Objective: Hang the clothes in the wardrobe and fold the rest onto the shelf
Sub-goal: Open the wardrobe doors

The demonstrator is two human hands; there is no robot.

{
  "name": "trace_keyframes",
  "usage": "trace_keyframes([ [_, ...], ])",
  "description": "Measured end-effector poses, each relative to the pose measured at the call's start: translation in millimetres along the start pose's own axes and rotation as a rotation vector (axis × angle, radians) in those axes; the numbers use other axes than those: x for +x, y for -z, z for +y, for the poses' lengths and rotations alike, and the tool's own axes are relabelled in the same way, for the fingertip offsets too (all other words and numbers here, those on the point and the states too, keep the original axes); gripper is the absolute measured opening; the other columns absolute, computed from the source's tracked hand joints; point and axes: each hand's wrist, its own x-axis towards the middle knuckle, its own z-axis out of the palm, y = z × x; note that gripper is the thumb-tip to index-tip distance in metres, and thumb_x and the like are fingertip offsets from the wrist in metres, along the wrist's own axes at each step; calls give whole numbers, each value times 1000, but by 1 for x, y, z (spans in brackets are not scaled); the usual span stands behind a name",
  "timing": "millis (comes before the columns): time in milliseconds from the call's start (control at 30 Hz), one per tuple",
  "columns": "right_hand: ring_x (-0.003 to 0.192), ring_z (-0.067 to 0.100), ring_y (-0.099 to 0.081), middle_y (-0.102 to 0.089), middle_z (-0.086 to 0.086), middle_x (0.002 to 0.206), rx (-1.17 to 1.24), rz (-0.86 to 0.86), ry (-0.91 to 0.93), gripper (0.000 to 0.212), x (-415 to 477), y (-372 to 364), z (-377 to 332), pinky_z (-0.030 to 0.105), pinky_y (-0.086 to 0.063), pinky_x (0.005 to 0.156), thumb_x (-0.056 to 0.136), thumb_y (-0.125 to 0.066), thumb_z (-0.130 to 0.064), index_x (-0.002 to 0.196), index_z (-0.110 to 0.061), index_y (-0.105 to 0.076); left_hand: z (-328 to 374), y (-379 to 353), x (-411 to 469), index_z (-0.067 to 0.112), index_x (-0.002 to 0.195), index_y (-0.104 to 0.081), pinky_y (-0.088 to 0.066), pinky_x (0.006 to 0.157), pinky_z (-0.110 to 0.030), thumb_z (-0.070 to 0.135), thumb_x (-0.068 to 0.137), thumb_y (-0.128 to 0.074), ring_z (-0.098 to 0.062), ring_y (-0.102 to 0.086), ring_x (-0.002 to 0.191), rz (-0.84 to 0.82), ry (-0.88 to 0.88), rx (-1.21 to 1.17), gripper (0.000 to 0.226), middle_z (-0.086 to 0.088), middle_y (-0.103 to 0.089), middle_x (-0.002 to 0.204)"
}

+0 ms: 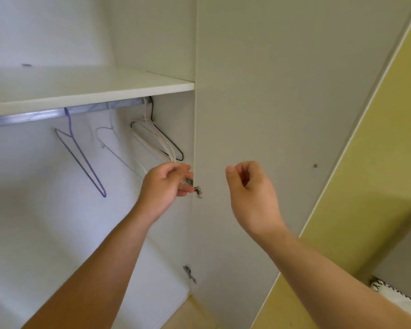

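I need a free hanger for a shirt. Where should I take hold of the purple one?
Grip the purple hanger at its neck just below the hook, coming from the front: it hangs alone on the rail, clear of the others.

One purple hanger (104, 194), one black hanger (182, 155), two hinges (198, 191) (189, 274), two hands (164, 186) (252, 186)
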Motion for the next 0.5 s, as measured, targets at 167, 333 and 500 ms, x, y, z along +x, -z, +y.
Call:
trace_keyframes([
  [167, 63, -2, -54, -59, -10, 71, -26, -232, 63, 46, 0, -57, -19, 8, -37, 54, 105, -40, -37, 79, -4, -61, -19, 71, 13, 16, 98, -69, -58, 62, -32, 24, 101, -52, -18, -71, 59, 343, -21, 174, 18, 1, -71, 86],
  [333, 68, 2, -54, -53, -16, 65, -98, -377, 90, 46, 1, -98, -29, 10, -35, 54, 105, -39, -40, 89, -7, -66, -53, 126, 47, 15, 107, -62, -44, 68, -28, 38, 98, -55, -20, -66, 78, 539, 46, 540, 26, 0, -68, 93],
  [500, 78, -1, -57, -60, -19, 82, -85, -465, 63, 46, 10, -122, -32, 11, -39, 62, 105, -36, -42, 94, -10, -66, -90, 153, 92, 7, 133, -45, -57, 78, -38, 45, 97, -56, -35, -67, 97, 483, 352, 519, 54, -17, -58, 126],
])
